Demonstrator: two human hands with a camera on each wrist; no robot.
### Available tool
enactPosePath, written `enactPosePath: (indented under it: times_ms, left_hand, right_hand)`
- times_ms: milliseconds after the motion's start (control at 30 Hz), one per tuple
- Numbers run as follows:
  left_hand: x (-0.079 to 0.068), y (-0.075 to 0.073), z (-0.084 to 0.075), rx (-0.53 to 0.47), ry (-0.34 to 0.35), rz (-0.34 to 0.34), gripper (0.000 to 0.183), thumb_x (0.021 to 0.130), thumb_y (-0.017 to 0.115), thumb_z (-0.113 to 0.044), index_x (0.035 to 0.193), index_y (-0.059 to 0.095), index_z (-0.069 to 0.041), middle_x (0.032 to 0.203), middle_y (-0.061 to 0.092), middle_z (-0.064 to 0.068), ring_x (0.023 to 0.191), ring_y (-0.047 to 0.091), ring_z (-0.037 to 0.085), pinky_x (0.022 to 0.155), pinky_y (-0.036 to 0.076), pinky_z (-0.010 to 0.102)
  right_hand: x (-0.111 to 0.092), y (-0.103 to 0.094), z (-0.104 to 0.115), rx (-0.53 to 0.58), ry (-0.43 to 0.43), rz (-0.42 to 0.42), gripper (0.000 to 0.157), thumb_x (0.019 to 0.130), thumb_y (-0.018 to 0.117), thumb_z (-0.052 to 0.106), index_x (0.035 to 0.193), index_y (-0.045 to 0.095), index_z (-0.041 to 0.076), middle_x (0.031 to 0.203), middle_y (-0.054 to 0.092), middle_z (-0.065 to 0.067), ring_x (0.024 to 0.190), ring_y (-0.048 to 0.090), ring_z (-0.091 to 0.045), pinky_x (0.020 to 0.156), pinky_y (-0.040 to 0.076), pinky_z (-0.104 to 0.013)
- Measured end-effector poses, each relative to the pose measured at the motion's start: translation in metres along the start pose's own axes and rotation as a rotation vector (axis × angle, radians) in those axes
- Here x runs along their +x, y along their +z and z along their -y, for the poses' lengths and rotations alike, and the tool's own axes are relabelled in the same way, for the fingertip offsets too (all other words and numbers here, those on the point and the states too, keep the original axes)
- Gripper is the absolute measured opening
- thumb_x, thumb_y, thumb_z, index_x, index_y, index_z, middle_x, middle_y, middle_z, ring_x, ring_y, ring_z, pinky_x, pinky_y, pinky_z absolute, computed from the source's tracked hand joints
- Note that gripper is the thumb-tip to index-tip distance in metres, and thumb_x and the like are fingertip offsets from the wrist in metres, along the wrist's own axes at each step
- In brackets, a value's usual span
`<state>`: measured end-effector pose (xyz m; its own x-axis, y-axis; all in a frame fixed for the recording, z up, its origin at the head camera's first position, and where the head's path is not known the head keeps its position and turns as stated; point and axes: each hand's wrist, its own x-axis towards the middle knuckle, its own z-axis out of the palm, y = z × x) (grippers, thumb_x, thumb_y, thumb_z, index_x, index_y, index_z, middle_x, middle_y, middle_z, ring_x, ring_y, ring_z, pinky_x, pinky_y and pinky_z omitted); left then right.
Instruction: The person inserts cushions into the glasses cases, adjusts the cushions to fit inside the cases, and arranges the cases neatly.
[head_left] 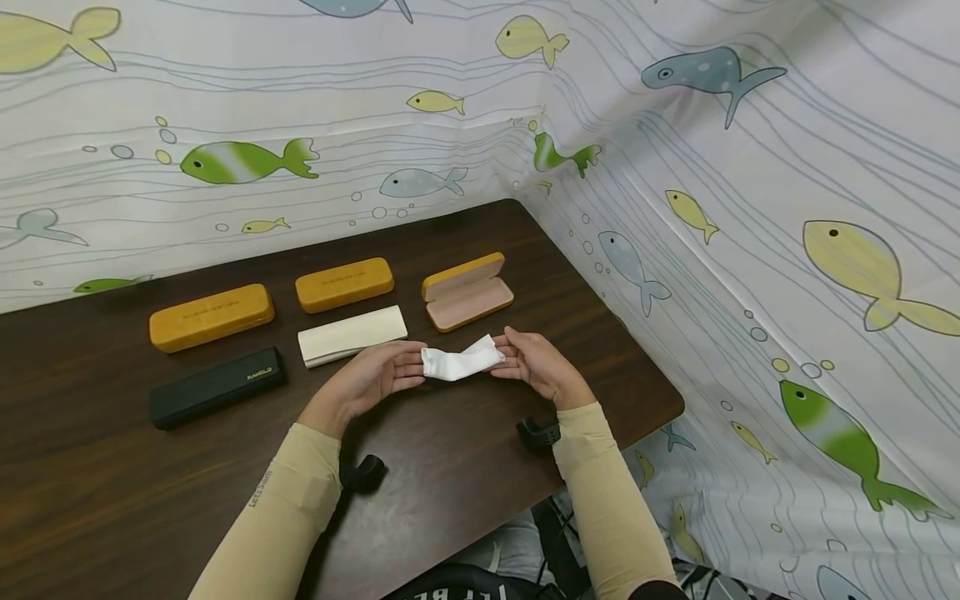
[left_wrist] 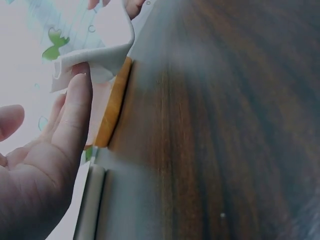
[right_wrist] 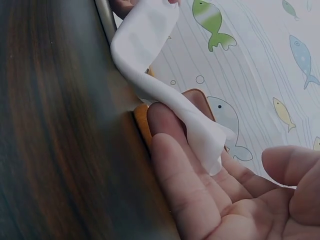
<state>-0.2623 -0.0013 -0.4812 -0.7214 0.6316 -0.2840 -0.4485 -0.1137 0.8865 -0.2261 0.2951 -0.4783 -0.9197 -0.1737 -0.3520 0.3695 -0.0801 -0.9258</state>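
Observation:
A folded white cloth (head_left: 459,364) spans the gap between my two hands above the dark table, sagging in the middle. Under its left end lie the fingers of my left hand (head_left: 372,377), nearly straight; in the left wrist view the thumb stands off from the cloth (left_wrist: 97,55). My right hand (head_left: 546,367) carries the other end on its extended fingers, palm up. The right wrist view shows that thumb apart from the cloth (right_wrist: 150,82) too. Just beyond the cloth stands an open yellow glasses case (head_left: 472,304) with a pinkish lining.
Two closed yellow glasses cases (head_left: 212,317) (head_left: 345,285) lie at the back left of the table (head_left: 420,483). A cream-white case (head_left: 352,335) sits close by my left hand, and a black case (head_left: 217,388) farther left. Fish-patterned curtains (head_left: 337,125) border the table's back and right.

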Motion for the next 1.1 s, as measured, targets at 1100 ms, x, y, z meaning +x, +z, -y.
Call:
enactPosePath:
  times_ms: [1100]
  left_hand:
    - [0.016,-0.003,0.003,-0.042,-0.039,-0.046,0.014,0.106,0.057,-0.019,0.116,0.059,-0.009,0.107,0.062,0.001,0.095,0.064,0.013,0.085,0.056,0.028]
  right_hand:
    - [0.003,0.009,0.008,0.030,-0.071,-0.053,0.034,0.103,0.058,0.003,0.130,0.055,-0.016,0.106,0.066,-0.012,0.087,0.070,-0.016,0.077,0.060,-0.026]
